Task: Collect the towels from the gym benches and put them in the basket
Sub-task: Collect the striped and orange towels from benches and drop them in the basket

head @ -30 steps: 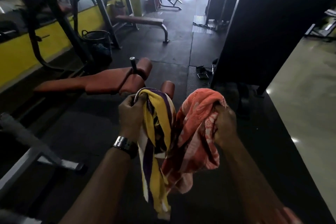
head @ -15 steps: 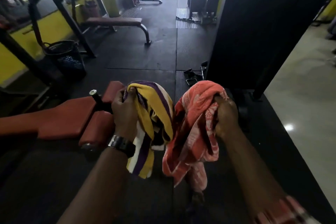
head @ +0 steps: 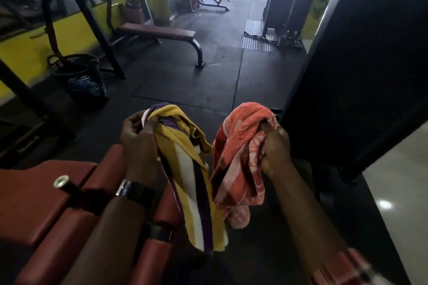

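My left hand (head: 136,139) grips a yellow, purple and white striped towel (head: 194,183) that hangs down in front of me. An orange-red patterned towel (head: 240,157) is bunched in my right hand (head: 274,148), right beside the striped one. Both hands are held up at chest height over the end of a red padded bench (head: 34,203). The black mesh basket (head: 80,76) stands on the floor ahead to the left, apart from both hands, with something blue showing inside.
A second flat bench (head: 159,33) stands further ahead in the middle. Black machine frames (head: 92,21) line the yellow wall on the left. A tall black panel (head: 361,65) stands on the right. Dark rubber mats (head: 199,76) cover the floor between.
I have moved forward: the red bench slid down to the lower left and the basket now sits closer. Both hands keep hold of their towels.
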Available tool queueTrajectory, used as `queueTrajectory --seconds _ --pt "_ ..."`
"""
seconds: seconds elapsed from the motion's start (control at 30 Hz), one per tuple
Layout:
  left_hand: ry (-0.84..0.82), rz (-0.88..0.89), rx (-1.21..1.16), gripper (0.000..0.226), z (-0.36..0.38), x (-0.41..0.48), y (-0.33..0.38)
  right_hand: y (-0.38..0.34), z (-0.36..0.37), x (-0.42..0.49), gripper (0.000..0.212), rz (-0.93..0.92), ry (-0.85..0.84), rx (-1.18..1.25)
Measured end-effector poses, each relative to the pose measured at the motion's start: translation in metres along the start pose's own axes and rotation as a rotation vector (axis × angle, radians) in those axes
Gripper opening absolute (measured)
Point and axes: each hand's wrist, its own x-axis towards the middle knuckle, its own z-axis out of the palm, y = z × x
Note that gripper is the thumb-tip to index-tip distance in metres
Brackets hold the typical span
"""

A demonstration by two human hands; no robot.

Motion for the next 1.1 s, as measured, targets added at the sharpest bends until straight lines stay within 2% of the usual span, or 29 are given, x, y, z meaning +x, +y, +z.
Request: queueTrajectory --seconds 0.07,0.17,0.27,0.4,0.5,0.67,0.8,0.93,1.1 --pt "0.024 -0.003 -0.006 0.015 0.029 0.047 -0.012 0.003 0.021 0.052 0.011 0.005 0.008 -0.020" --pt "0.031 -0.002 -0.011 0.027 0.068 0.112 -0.026 0.000 0.058 0.123 0.017 -0.016 -0.003 -0.017" --pt "0.064 -0.049 -0.017 0.029 0.102 0.186 -0.033 -0.002 0.110 0.199 0.017 -0.009 0.007 -0.042" --pt "0.114 -0.066 -0.002 0.038 0.138 0.270 -0.025 -0.004 0.182 0.276 0.019 0.063 -0.067 -0.004" --pt "0.113 -0.091 -0.023 0.042 0.157 0.326 -0.019 0.002 0.235 0.326 0.013 0.090 -0.115 0.004" --pt "0.162 -0.249 -0.060 0.027 0.174 0.419 -0.034 0.033 0.317 0.423 0.012 0.180 -0.173 -0.019" --pt "0.249 -0.193 -0.074 0.016 0.185 0.510 -0.059 0.062 0.392 0.509 0.019 0.275 -0.260 -0.026" --pt "0.341 -0.180 0.099 0.013 0.189 0.586 -0.070 0.082 0.462 0.580 0.022 0.342 -0.385 -0.059" --pt "0.481 -0.082 0.230 0.014 0.197 0.666 -0.074 0.100 0.560 0.641 0.024 0.425 -0.536 -0.085"
